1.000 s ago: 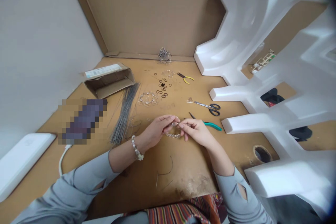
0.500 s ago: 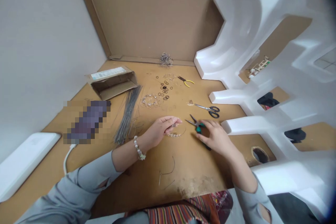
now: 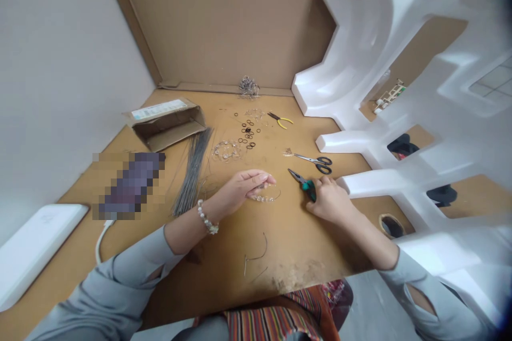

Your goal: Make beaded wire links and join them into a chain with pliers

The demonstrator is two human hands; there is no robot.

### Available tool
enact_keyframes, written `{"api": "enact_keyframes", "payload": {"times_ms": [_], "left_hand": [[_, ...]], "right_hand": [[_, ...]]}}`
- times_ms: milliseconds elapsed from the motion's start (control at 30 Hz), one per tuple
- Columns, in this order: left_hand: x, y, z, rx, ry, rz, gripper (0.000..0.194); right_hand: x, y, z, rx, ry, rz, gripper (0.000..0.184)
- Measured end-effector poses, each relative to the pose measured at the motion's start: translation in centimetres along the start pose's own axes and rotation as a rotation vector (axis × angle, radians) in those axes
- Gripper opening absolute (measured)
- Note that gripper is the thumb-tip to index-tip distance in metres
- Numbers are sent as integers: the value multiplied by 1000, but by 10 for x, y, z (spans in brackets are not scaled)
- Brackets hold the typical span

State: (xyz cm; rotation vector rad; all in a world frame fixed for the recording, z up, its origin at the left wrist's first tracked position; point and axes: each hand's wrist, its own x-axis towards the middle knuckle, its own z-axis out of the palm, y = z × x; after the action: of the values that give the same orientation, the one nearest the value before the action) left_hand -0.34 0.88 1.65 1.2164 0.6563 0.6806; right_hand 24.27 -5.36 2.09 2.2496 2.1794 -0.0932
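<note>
My left hand (image 3: 243,187) pinches a curved wire strung with clear beads (image 3: 264,199); the bead row hangs below the fingertips, and the wire's thin end curves up to the right. My fingers hide part of it. To the right, my right hand (image 3: 333,200) is wrapped round the green-handled needle-nose pliers (image 3: 307,186). Their jaws look closed and point up and left, apart from the beaded wire. Above the right hand lie black-handled scissors (image 3: 320,163).
Beyond the hands lie a beaded wire cluster (image 3: 226,151), dark rings (image 3: 248,130) and yellow-handled pliers (image 3: 280,120). A grey wire bundle (image 3: 192,176) leans from an open cardboard box (image 3: 168,130). White moulded foam (image 3: 352,141) borders the right. Loose wire (image 3: 264,250) lies near the front.
My right hand has closed round the green-handled pliers, and their jaws have gone from spread to together. My left hand keeps its pinch on the beaded wire. The whole view has shifted slightly.
</note>
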Motion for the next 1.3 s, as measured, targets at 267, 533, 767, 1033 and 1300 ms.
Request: {"api": "enact_keyframes", "payload": {"times_ms": [267,533,767,1033,1300], "left_hand": [[1,8,-7,-10,10,40,29],[0,10,-6,49,5,36,31],[-3,15,-4,98,11,12,31],[-1,11,-4,101,5,30,32],[-2,11,-3,91,12,41,33]], "right_hand": [[-13,18,-31,1081,-341,-11,30],[-15,3,-64,580,-274,-238,46],[-12,0,-71,568,-333,-252,44],[-13,0,-69,534,-346,-246,37],[-15,-3,-70,510,-337,-238,37]]}}
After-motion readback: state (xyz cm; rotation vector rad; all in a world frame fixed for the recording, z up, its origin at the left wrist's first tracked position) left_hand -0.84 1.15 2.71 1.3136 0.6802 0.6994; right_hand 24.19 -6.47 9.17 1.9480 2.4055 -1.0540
